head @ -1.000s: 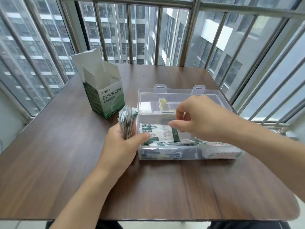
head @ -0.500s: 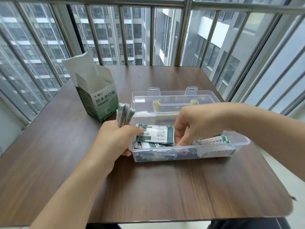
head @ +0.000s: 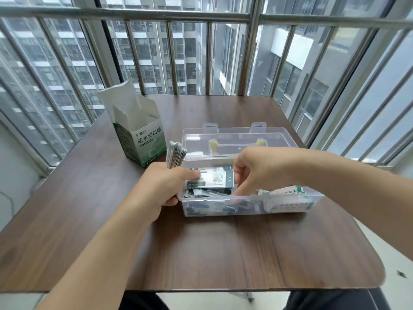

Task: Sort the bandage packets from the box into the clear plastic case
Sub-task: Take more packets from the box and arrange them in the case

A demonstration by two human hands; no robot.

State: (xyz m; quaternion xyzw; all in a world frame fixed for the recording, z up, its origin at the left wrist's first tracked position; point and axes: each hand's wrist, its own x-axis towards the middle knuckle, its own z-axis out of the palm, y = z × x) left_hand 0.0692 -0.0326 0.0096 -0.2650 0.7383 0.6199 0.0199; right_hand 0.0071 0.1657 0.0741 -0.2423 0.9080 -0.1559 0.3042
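Hiding case [head: 250, 204] contents: right hand [head: 257, 171].

Box [head: 146, 139], green-white carton, front face: "防水创口贴" in large characters; small logo above, three small tags below, both illegible. Top packet [head: 215, 178] in clear case [head: 250, 204]: QR-code square; remaining print blurred.

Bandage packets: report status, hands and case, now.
Left hand grips packet stack. Right hand fingers curled down in clear case, among loose packets. Box open, upright, behind. Nothing in the way.
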